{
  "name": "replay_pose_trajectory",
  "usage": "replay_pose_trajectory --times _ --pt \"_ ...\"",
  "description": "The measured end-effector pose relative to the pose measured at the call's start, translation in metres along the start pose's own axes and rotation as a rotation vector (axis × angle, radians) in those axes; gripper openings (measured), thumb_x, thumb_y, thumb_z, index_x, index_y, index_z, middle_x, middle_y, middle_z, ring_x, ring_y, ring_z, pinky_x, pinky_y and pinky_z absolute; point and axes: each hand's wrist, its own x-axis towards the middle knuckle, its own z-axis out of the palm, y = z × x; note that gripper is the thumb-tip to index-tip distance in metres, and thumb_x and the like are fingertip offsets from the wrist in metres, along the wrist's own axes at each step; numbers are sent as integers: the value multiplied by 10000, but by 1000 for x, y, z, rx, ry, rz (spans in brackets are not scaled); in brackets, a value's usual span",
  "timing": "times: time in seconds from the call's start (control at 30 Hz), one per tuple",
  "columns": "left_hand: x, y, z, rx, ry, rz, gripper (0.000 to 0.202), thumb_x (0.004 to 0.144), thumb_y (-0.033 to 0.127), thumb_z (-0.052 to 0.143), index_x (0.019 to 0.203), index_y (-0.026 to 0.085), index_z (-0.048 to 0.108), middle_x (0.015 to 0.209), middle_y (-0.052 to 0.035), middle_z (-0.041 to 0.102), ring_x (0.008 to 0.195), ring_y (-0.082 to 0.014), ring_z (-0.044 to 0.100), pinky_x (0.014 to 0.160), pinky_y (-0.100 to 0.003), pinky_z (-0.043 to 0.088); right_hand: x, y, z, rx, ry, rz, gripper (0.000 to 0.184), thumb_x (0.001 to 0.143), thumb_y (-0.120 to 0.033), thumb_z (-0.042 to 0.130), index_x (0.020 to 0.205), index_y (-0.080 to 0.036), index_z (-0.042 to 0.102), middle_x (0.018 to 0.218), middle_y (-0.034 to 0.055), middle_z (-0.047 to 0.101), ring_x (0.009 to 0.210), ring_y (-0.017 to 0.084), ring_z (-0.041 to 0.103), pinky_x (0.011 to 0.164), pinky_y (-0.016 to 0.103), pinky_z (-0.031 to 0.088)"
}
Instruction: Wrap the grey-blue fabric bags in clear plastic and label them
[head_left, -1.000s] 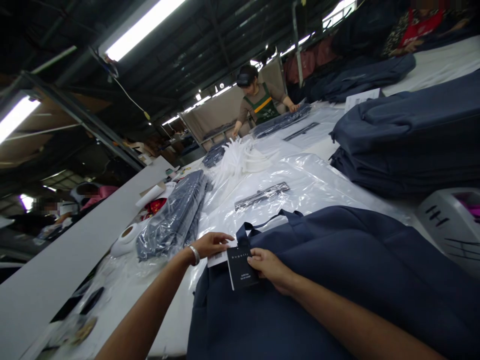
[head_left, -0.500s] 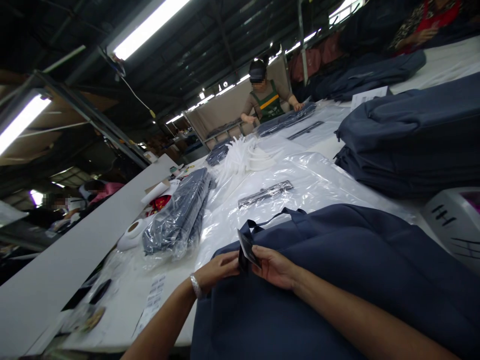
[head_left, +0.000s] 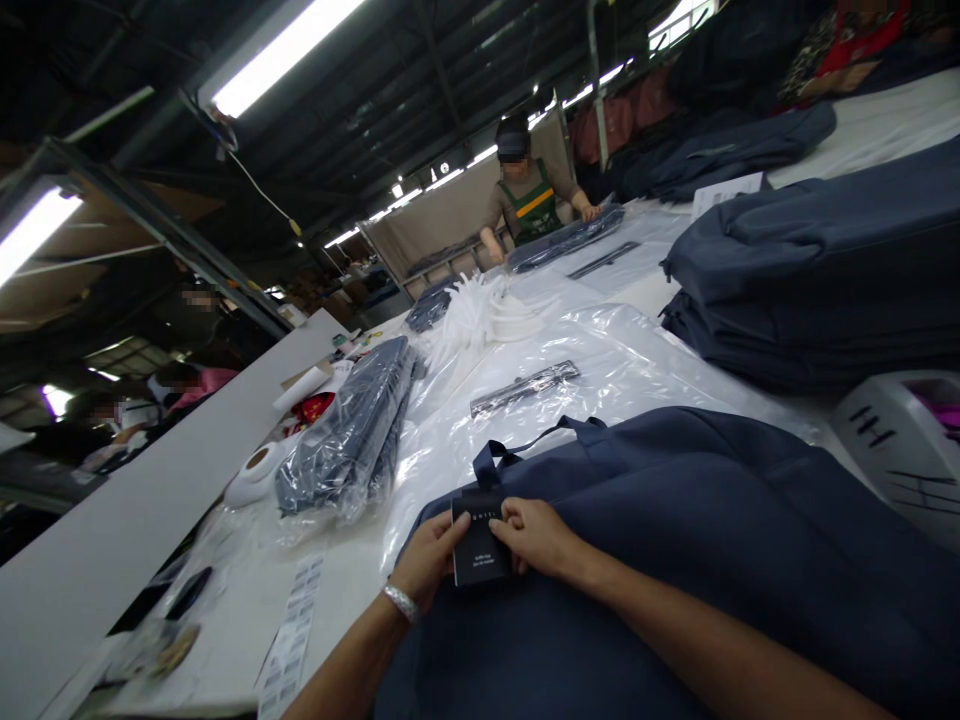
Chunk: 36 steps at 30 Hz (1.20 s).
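Observation:
A black hang tag (head_left: 480, 552) with white print faces me above a navy blue fabric bag (head_left: 660, 520). My left hand (head_left: 427, 560) pinches the tag's left edge, thumb on its front. On the upper right side, my right hand (head_left: 536, 538) grips the same tag with bent fingers. Just behind the tag, a navy strap (head_left: 487, 465) loops up from the bag's edge. The bag spreads under both forearms, and whatever lies beneath it is hidden.
Clear plastic bags (head_left: 622, 350) cover the table beyond. Left of them lie a wrapped navy bundle (head_left: 349, 425), a white roll (head_left: 259, 465) and a sticker sheet (head_left: 292, 635). At right are stacked navy bags (head_left: 817, 270) and a grey bin (head_left: 900, 430). A co-worker (head_left: 529, 195) stands across the table.
The tag has turned from nearly edge-on to flat, its printed face towards me. My left hand has taken hold of its left edge, while my right hand still grips it.

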Motion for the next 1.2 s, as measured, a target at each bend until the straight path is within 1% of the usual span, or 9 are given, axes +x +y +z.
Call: replay_pose_trajectory --times 0.1,0.23,0.3,0.43,0.57,0.7,0.97,1.07,1.2 --pt "-4 -9 3 34 7 56 472 732 514 732 1051 174 656 843 -35 721 724 -170 673 664 -274 550 -10 -6 -5 -244 125 -155 268 832 -369 616 1038 -197 601 660 4 632 620 165 598 610 261 405" --pt "2 -5 -10 313 90 64 522 728 642 652 918 156 660 715 -31 679 615 -161 638 564 -267 528 -19 -14 -8 -157 77 -209 723 838 -284 611 1486 -237 295 713 -16 654 623 168 611 618 252 423" --pt "17 9 -22 445 184 101 580 745 711 565 872 152 650 679 -29 652 558 -141 596 484 -235 471 -21 -17 -9 -154 20 -275 701 846 -233 585 1491 -283 316 791 -3 693 702 180 645 679 262 451" --pt "70 45 -26 506 207 111 612 780 708 513 1027 162 638 876 -76 698 651 -153 615 486 -224 441 -22 -19 -10 -152 -202 -397 376 849 -187 556 1181 -303 689 1035 19 737 949 214 669 847 277 464" --pt "125 69 8 487 -2 28 696 692 682 652 1093 112 637 802 -119 702 634 -214 644 503 -296 483 -20 -14 -9 -107 -212 -336 327 822 -166 570 1064 -288 752 1027 6 751 953 204 687 845 248 478" --pt "143 97 42 425 -154 153 747 725 618 679 1321 198 516 1069 -133 678 765 -161 653 602 -257 501 -17 -8 -7 -107 -228 -350 354 791 -144 572 1053 -296 756 993 -12 758 898 190 702 796 223 491" --pt "36 132 54 655 -270 500 422 801 375 686 1180 192 654 883 -34 727 554 -88 551 539 -213 457 -21 -5 -6 -18 -200 -139 334 849 -198 497 1093 -237 723 934 20 722 574 115 627 513 197 490" --pt "-13 98 51 895 -207 703 288 857 297 613 1134 252 676 1055 -23 730 869 -174 676 796 -283 531 -23 5 -6 21 -134 -83 306 843 -193 510 1066 -209 718 977 32 707 616 126 637 528 219 521" --pt "-45 8 52 1074 -96 810 384 877 230 594 1249 324 587 1152 4 700 1048 -195 647 937 -335 508 -37 16 -11 40 -115 -160 253 832 -230 581 1046 -183 707 938 41 715 803 195 677 743 306 563"
